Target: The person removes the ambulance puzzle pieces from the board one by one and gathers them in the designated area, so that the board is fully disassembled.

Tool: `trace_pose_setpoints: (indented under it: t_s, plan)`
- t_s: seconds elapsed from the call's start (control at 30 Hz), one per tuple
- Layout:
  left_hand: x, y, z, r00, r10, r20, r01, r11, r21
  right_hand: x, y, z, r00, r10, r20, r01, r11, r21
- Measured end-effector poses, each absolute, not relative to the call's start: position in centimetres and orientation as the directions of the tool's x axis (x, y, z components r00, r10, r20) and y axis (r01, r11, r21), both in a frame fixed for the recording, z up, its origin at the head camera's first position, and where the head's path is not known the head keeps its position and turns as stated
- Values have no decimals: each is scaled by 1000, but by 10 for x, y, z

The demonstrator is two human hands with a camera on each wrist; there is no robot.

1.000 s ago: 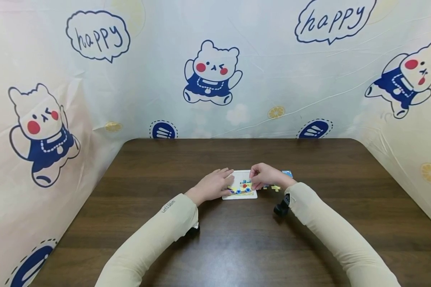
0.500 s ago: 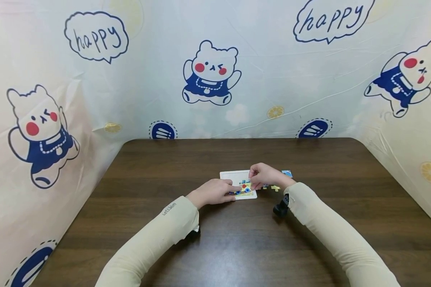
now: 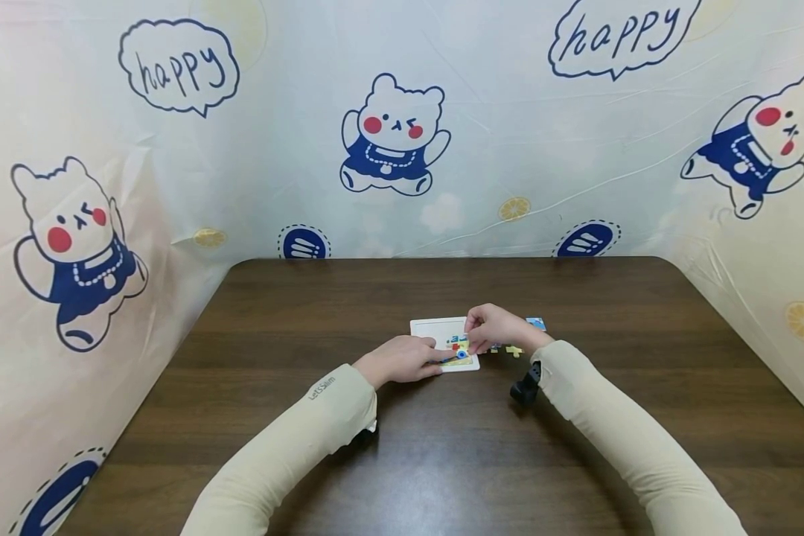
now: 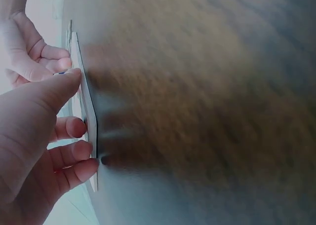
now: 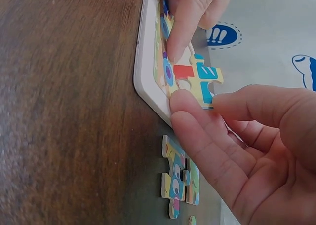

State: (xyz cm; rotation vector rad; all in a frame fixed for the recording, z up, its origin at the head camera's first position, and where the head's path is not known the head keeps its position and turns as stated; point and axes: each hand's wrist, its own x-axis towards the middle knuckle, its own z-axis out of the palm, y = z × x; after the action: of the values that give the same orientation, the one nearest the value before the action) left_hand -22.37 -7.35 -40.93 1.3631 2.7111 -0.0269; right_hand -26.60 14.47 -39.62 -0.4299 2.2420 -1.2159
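A white puzzle tray (image 3: 437, 321) lies on the table, with joined colourful pieces along its near side. My left hand (image 3: 403, 359) rests at its near left; in the right wrist view the straight index finger (image 5: 183, 30) presses on pieces inside. In the left wrist view the left thumb (image 4: 61, 89) lies by the tray's edge. At the tray's right side, my right hand (image 3: 497, 327) pinches a yellow and blue puzzle piece (image 5: 208, 76) between thumb and fingers. That piece stands against a red-marked part of the picture; whether it is locked in cannot be told.
Loose puzzle pieces (image 5: 175, 178) lie right of the tray, partly under the right hand and wrist. A yellow piece (image 3: 514, 351) and a blue one (image 3: 536, 324) show there. The brown table (image 3: 308, 305) ends at a printed curtain (image 3: 496, 112).
My left hand has slid from the tray's left edge down to its near side, and its index finger now reaches over the joined pieces. The right hand has stayed almost still.
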Motion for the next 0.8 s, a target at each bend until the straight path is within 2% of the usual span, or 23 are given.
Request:
trace_pose_setpoints:
  t_s: [0.4,0.8]
  plan:
    - [-225,-73,-408,-588,802,-106,805,593,29,-267,146,-397,-794,-501,-345,50,512,-857]
    - [-226,-74,-410,-599,795,-98,795,605,52,-262,154,-388,-832,-483,-273,-36,537,-843]
